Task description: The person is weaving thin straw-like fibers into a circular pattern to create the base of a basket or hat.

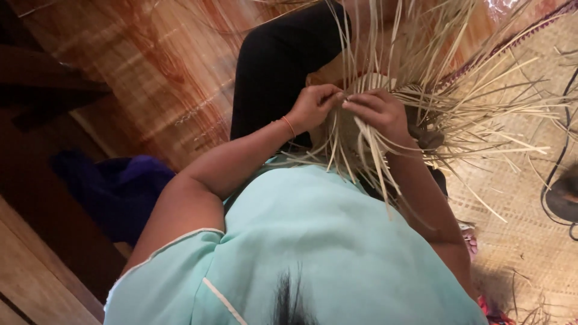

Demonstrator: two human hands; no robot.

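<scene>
A half-woven piece of pale straw (376,129) rests on my lap, with many loose strips fanning out up and to the right. My left hand (313,105), with a thin orange band at the wrist, pinches strips at the woven edge. My right hand (379,111) grips a few strips right beside it, fingertips nearly touching the left hand's. I wear a light mint top (313,241) and black trousers (277,60). The woven centre is partly hidden behind both hands.
A woven straw mat (530,198) covers the floor at right, with a black cable (557,162) across it. Wood-pattern flooring (156,66) lies at upper left. A dark blue cloth (114,186) sits at left beside a wooden edge.
</scene>
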